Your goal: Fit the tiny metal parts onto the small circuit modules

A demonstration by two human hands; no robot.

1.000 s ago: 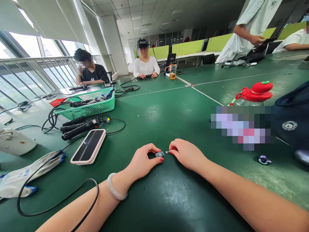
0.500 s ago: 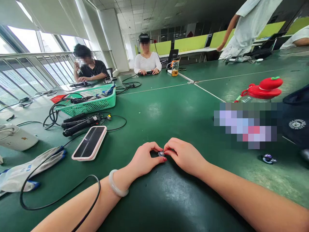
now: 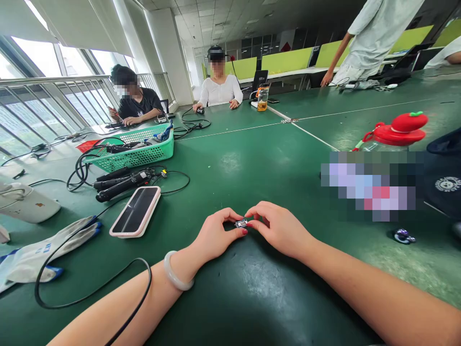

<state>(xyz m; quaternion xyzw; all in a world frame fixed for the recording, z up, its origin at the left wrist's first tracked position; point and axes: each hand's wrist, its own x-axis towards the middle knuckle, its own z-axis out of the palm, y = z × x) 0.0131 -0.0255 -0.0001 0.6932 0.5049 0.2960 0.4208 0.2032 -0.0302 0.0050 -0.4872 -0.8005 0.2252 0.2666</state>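
A small dark-and-silver piece (image 3: pixel 241 223), perhaps a tiny circuit board, is between my fingertips just above the green table (image 3: pixel 230 192). Its exact kind is too small to tell. My left hand (image 3: pixel 218 235), with a pale bangle (image 3: pixel 175 274) on the wrist, pinches it between thumb and index finger from the left. From the opposite side, the thumb and index finger of my right hand (image 3: pixel 279 228) grip its right end. Parts of the piece are covered by my fingers.
To the left lie a phone (image 3: pixel 136 211), black tripod-like handles (image 3: pixel 124 185), a green basket (image 3: pixel 144 156) with gear, and white-blue gloves (image 3: pixel 46 250). A black cable (image 3: pixel 144 288) crosses my left forearm. Right: a red-lidded bottle (image 3: pixel 394 132), a small purple shiny object (image 3: pixel 403 236). Co-workers sit across.
The small piece has tilted, so more of its bright face shows. My right fingers have shifted slightly on its edge. The co-worker across has moved their hands apart.
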